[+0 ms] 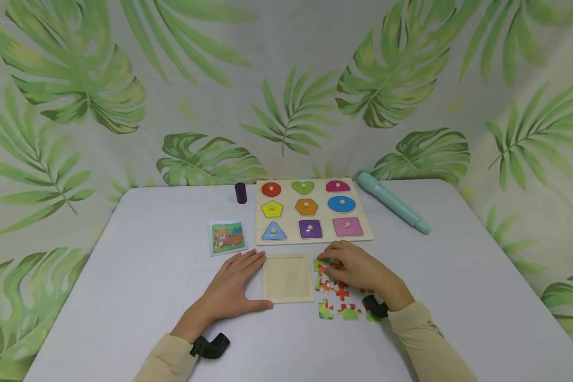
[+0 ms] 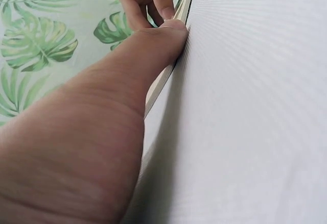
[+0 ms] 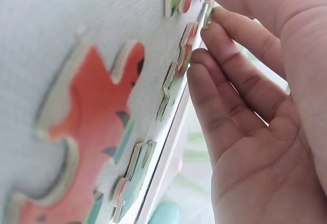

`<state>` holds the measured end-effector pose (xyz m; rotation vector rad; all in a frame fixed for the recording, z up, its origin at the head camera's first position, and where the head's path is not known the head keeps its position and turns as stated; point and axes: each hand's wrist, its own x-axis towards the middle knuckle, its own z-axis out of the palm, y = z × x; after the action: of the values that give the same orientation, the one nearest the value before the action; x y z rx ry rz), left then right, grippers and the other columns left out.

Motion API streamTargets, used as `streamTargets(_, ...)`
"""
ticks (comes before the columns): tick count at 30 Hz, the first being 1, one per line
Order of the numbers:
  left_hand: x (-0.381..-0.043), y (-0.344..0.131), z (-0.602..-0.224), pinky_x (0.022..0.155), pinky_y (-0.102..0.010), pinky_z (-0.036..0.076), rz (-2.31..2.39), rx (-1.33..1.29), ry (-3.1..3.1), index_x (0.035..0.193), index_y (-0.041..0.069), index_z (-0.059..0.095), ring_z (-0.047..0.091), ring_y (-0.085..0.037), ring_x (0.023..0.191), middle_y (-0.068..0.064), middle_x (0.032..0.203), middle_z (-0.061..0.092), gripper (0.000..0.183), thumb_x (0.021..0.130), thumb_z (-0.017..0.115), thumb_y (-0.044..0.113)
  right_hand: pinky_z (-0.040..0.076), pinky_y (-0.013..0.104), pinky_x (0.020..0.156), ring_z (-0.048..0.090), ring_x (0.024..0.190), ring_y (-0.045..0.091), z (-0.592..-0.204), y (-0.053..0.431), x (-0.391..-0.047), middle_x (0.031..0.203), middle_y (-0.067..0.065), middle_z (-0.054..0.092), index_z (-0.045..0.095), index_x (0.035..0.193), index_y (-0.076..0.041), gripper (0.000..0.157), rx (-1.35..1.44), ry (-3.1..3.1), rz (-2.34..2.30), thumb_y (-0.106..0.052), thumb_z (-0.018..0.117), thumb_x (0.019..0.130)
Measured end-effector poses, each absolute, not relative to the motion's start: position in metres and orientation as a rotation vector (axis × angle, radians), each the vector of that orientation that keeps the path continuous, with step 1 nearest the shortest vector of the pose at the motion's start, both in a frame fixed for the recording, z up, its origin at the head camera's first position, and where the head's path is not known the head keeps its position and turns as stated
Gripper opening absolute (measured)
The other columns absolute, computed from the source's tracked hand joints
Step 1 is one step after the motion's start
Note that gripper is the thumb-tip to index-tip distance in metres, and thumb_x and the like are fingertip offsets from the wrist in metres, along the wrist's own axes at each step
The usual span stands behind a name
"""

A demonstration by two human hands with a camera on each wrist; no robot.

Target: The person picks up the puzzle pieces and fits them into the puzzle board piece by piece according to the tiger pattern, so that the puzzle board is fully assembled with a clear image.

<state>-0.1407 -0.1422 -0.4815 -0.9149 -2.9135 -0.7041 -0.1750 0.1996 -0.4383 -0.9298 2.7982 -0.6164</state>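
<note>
Low over close-set pieces (image 1: pixel 341 292), the right hand (image 1: pixel 358 267), its grip unclear, could jostle them; the left hand (image 1: pixel 234 286), unclenched, touches the tray (image 1: pixel 288 279).

- The right hand (image 1: pixel 350 265) hides some jigsaw pieces (image 1: pixel 341 291); whether its fingertips pinch one is unclear.
- In the left wrist view, the left hand (image 1: pixel 236 281) covers part of the wooden tray (image 1: pixel 288 278).
- The nearest orange piece (image 3: pixel 94 117), right wrist view, is blurred and cut off below.
- Both sleeves (image 1: pixel 430 339) run out of the head view's bottom.
</note>
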Motion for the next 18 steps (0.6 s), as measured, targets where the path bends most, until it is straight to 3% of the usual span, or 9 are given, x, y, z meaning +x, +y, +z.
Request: streamTargets(18, -0.1403, -0.1413, -0.4817, 0.126, -0.055, 0.026, -0.684, -0.907, -2.927, 0.158, 0.011, 0.042, 0.032, -0.027, 0.155, -0.005, 0.164, 0.041, 0.105, 0.079, 0.074, 0.073, 0.059, 0.037, 0.092, 0.061, 0.105, 0.015, -0.4315, 0.1967, -0.1764, 0.115, -0.002, 0.069, 0.076, 0.123, -0.014, 0.029, -1.005, 2.840, -0.635, -0.025, 0.075, 0.096)
